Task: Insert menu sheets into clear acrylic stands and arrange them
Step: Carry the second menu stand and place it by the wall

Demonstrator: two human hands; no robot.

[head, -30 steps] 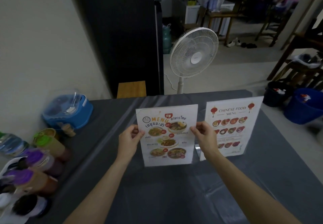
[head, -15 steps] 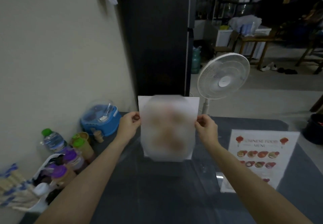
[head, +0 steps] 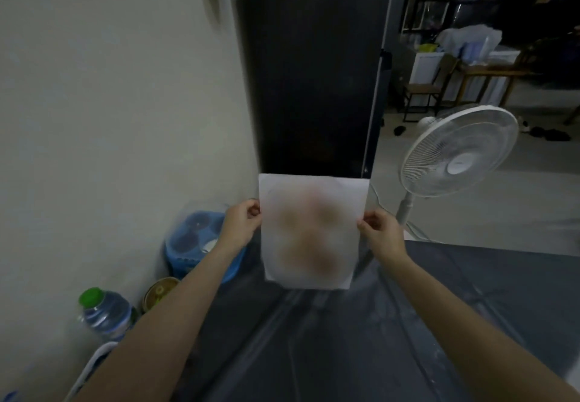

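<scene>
The left hand (head: 240, 229) and right hand (head: 381, 233) pinch the menu sheet (head: 312, 232) by its 2 side edges. The sheet hangs upright between them above the counter (head: 345, 339), its print blurred.

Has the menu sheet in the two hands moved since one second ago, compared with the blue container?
Yes. The menu sheet went left toward the blue container: earlier it was far right of it, now the left hand overlaps it.

Taking the menu sheet (head: 312, 232) as landmark: the dark desk (head: 361, 339) below and to its right lies bare, open for a hand to pass. To its left, against the wall, a blue container (head: 188, 244), a tin (head: 158, 291) and a water bottle (head: 105, 312) crowd the desk edge. Right of it, off the desk, stands a white fan (head: 458, 153).
</scene>
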